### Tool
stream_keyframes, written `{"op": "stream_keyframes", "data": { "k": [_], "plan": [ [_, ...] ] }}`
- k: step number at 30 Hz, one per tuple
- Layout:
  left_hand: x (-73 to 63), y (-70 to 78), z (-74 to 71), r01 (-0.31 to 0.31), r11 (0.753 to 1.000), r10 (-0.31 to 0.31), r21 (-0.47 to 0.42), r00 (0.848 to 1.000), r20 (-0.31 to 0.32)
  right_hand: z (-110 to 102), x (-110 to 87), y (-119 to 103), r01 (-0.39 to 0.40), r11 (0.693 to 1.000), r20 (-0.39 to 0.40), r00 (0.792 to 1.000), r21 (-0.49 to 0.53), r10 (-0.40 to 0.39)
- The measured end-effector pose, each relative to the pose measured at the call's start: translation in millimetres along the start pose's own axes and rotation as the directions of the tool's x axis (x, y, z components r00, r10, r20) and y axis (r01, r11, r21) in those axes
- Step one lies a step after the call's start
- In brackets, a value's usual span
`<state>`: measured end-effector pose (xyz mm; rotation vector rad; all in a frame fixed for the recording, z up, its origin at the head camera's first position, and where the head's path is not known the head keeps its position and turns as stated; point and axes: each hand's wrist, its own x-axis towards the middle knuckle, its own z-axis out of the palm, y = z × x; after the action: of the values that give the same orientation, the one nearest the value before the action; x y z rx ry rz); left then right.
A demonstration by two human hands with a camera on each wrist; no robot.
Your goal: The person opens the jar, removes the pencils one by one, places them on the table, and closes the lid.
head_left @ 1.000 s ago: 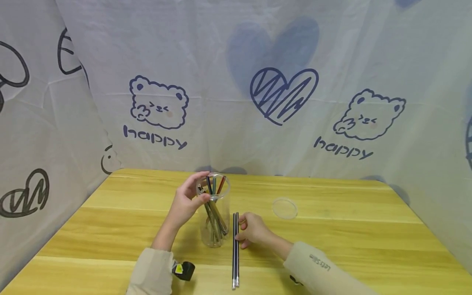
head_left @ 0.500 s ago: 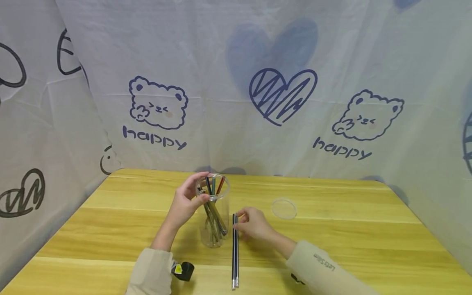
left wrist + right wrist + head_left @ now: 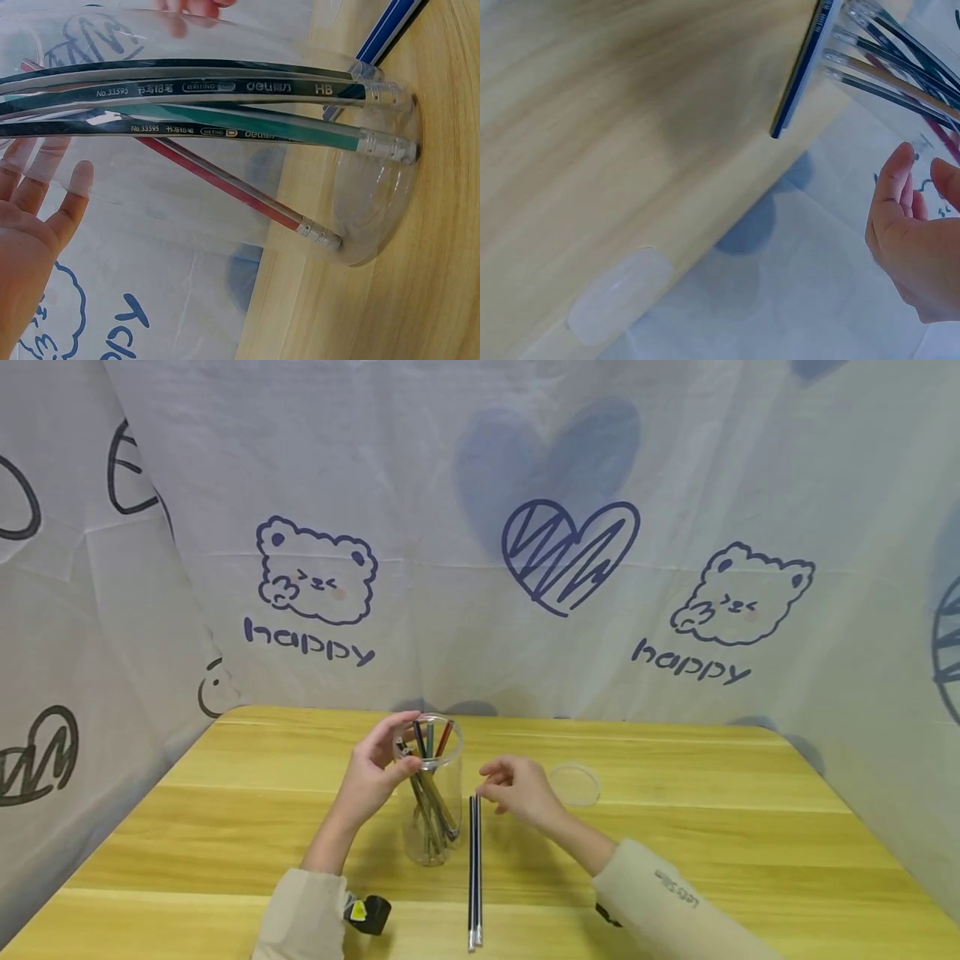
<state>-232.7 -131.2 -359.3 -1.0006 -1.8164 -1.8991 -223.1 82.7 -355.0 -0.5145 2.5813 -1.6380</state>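
A tall clear plastic jar [image 3: 448,789] stands upright on the table, with my left hand [image 3: 372,777] gripping it just below the rim, thumb in front. Several pencils lean inside it; the left wrist view shows dark-green ones [image 3: 285,90] marked HB, a green one [image 3: 300,126] and a red one [image 3: 232,187], metal-capped ends down. To the jar's right, striped blue pencils [image 3: 475,868] lie side by side, their metal ends toward me. My right hand [image 3: 528,793] hovers over their far tips, fingers loosely bent and holding nothing; the right wrist view shows it apart from these pencils [image 3: 806,71].
A clear round lid [image 3: 575,785] lies flat on the wooden table [image 3: 712,827], behind and right of my right hand. White cloth [image 3: 450,635] with bear and heart drawings hangs along the back edge and the sides. Black wrist straps [image 3: 367,914] show at the sleeves.
My right hand has slid from the middle of the loose pencils to their far tips and lifted off them. The left hand keeps its grip on the jar.
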Motion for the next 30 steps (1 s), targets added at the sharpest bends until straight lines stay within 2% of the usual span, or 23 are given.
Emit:
{"op": "stream_keyframes", "data": {
  "k": [6, 15, 22, 30],
  "plan": [
    [-0.6, -0.1, -0.3, -0.003, 1.000, 0.003, -0.015, 1.000, 0.002, -4.2, 1.8, -15.3, 0.040, 0.999, -0.053, 0.998, -0.002, -0.040],
    [-0.5, -1.1, -0.1, -0.007, 1.000, 0.007, -0.005, 1.000, -0.001, -14.0, 8.0, -42.4, 0.174, 0.984, -0.140, 0.976, 0.040, -0.167],
    [-0.6, -1.9, 0.1, -0.004, 1.000, 0.004, -0.010, 1.000, 0.001, -16.9, 9.3, -60.4, 0.291, 0.957, -0.161, 0.945, 0.017, -0.284],
    [0.0, -0.5, 0.1, 0.000, 1.000, 0.000, -0.003, 1.000, 0.002, -9.6, 8.8, -73.7, 0.428, 0.902, -0.111, 0.895, -0.060, -0.432]
  ]
}}
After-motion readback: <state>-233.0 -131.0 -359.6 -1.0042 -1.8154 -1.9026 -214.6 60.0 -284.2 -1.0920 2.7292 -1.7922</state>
